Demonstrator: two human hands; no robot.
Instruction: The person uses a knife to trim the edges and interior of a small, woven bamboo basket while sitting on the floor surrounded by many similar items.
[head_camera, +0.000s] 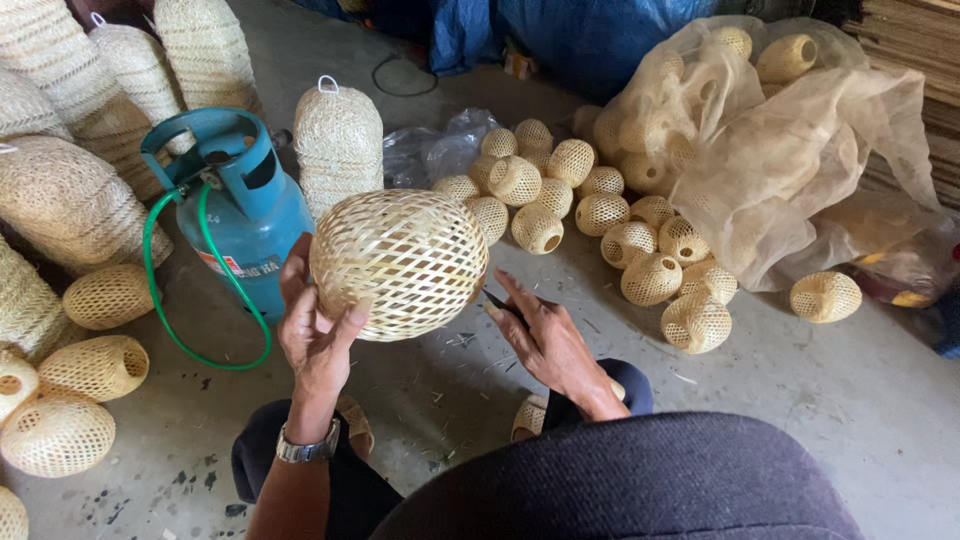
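My left hand (312, 335) holds up a round woven bamboo ball shade (400, 262) from its lower left side, thumb pressed on the weave. A metal watch sits on that wrist. My right hand (545, 335) is just right of the ball, fingers near its lower right edge, with a thin dark tool (500, 303) pinched between thumb and fingers. I sit over the concrete floor, knees below the hands.
A blue gas cylinder (245, 215) with a green hose (160, 300) stands left. Tall woven shades (338, 140) and egg-shaped ones (95, 368) lie around it. Several small woven balls (600, 215) are heaped ahead, more in a mesh sack (790, 150). Blue tarp (590, 35) behind.
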